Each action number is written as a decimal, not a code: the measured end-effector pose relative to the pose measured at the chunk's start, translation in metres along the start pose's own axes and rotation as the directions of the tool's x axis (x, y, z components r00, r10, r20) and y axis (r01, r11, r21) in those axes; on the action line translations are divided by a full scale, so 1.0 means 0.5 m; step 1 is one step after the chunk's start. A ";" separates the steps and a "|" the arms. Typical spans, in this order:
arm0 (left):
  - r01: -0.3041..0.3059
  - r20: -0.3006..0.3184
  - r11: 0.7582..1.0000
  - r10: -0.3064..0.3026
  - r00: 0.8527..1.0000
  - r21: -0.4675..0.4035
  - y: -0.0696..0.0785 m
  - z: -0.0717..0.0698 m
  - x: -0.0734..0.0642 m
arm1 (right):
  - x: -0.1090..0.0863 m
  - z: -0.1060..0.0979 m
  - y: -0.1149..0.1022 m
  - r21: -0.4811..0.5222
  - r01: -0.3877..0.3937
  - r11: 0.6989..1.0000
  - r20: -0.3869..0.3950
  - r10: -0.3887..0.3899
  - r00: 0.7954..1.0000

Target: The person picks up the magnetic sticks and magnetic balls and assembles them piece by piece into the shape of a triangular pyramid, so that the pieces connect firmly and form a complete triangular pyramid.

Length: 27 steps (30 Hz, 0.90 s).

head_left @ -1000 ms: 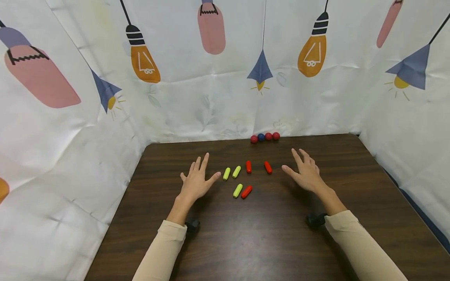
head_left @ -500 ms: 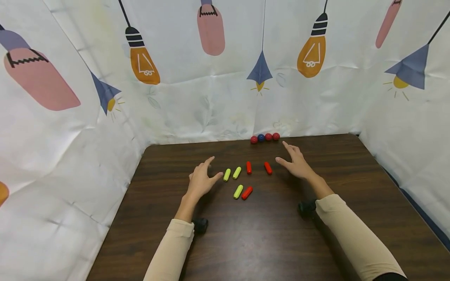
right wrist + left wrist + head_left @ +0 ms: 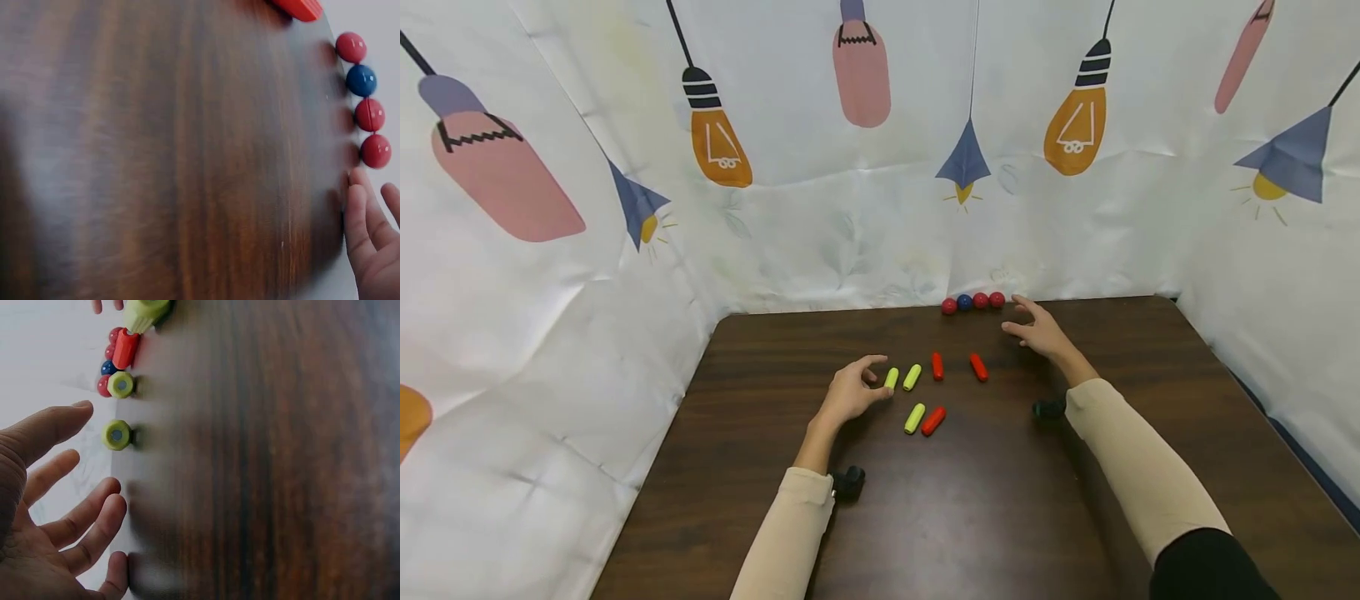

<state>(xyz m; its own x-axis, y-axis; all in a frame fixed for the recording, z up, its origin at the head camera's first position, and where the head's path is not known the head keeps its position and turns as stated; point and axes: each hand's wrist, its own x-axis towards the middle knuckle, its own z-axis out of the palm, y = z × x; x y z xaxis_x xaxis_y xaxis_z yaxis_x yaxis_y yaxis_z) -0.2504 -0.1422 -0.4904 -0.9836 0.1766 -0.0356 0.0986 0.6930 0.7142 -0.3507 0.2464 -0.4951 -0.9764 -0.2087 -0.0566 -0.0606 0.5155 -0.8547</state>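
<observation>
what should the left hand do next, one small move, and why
The left hand should probably close in and pinch the leftmost yellow-green stick: it is the nearest stick, and the left wrist view shows thumb and fingers spread, with a gap before it.

Over there, six pegs (image 3: pixel 937 367) are lying on the table (image 3: pixel 970 517); beyond them four balls (image 3: pixel 965 302) are sitting toward twelve o'clock, left grip (image 3: pixel 852 390) at nine, right grip (image 3: pixel 1042 332) at two.

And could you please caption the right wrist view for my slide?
Fingers near three red balls and one blue ball, lined up.
</observation>
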 end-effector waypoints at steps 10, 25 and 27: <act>0.012 -0.003 0.999 -0.012 1.000 0.033 0.010 0.008 0.020 | 0.040 -0.008 0.009 0.022 -0.011 1.000 -0.002 0.011 1.000; 0.064 -0.017 0.991 -0.063 0.998 0.115 0.015 0.021 0.033 | 0.099 0.005 0.008 0.070 -0.057 0.996 0.014 0.056 0.998; 0.066 -0.020 0.992 -0.064 0.998 0.109 0.016 0.025 0.033 | 0.103 0.001 0.009 0.086 -0.078 0.993 0.031 0.075 0.997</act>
<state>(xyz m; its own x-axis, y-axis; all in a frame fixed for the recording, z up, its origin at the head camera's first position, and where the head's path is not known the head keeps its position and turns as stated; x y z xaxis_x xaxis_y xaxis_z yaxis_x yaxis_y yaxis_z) -0.2639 -0.1249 -0.4938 -0.9907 0.1180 -0.0670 0.0497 0.7749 0.6301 -0.4011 0.2375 -0.5020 -0.9711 -0.1952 -0.1371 0.0336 0.4571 -0.8888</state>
